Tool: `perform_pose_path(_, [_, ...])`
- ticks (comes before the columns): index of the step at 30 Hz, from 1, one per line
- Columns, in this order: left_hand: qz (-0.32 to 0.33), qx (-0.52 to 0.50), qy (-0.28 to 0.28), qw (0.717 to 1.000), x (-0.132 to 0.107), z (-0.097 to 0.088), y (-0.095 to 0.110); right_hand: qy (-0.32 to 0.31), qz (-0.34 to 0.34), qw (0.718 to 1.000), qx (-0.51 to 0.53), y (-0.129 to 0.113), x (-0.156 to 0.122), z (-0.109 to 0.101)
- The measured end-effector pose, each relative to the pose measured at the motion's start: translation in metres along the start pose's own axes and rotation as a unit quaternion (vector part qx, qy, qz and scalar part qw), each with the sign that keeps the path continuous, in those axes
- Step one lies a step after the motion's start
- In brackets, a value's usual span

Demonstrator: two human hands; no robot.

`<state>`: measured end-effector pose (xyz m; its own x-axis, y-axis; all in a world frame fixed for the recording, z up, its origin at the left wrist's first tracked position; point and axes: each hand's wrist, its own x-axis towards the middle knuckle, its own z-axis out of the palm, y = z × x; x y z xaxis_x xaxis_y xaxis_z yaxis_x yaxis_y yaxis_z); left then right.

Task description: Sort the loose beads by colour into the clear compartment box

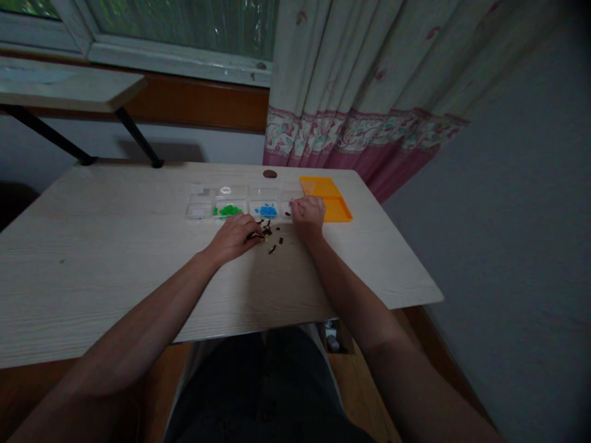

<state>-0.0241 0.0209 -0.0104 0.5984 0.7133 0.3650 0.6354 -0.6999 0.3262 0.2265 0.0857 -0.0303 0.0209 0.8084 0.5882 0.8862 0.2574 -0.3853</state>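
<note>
A clear compartment box [205, 198] lies on the pale wooden table [115, 246], with green beads [229, 210] in one cell and blue beads [268, 210] in another. Several small dark pieces [273, 237] are scattered on the table just in front of it. My left hand [234, 237] rests palm down, its fingertips pinched at the dark pieces. My right hand [308, 212] is curled into a loose fist at the box's right end, beside an orange lid [329, 195]. What its fingers hold is hidden.
A round cable hole [270, 174] sits in the table's far edge. A second small table [64, 86] stands at the back left under the window. A patterned curtain [360, 86] hangs behind on the right. The table's right edge drops off near the wall.
</note>
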Motion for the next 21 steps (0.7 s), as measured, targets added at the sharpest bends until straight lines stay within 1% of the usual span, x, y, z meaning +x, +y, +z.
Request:
perform_pose_path(8, [-0.005,0.022,0.003,1.0,0.003,0.005,0.001,-0.003,-0.023,1.0,0.001,0.0,0.0,0.002])
perform_pose_path(12, [-0.018,0.019,0.022,0.999,0.003,0.004,0.003,-0.001,-0.029,1.0,0.009,-0.001,0.001,0.001])
perform_pose_path(14, [-0.036,-0.002,0.051,0.998,0.004,0.004,0.003,0.007,-0.033,0.999,0.012,-0.002,0.001,-0.001])
perform_pose_path(17, [-0.096,-0.084,0.125,0.984,0.007,0.006,0.002,0.023,-0.056,0.998,0.033,-0.01,-0.001,-0.008])
perform_pose_path(19, [-0.141,-0.149,0.167,0.964,0.01,0.009,0.003,0.021,-0.096,0.993,0.066,-0.02,-0.006,-0.015])
perform_pose_path(21, [-0.179,-0.212,0.194,0.941,0.012,0.011,0.005,-0.002,-0.155,0.982,0.111,-0.035,-0.014,-0.022])
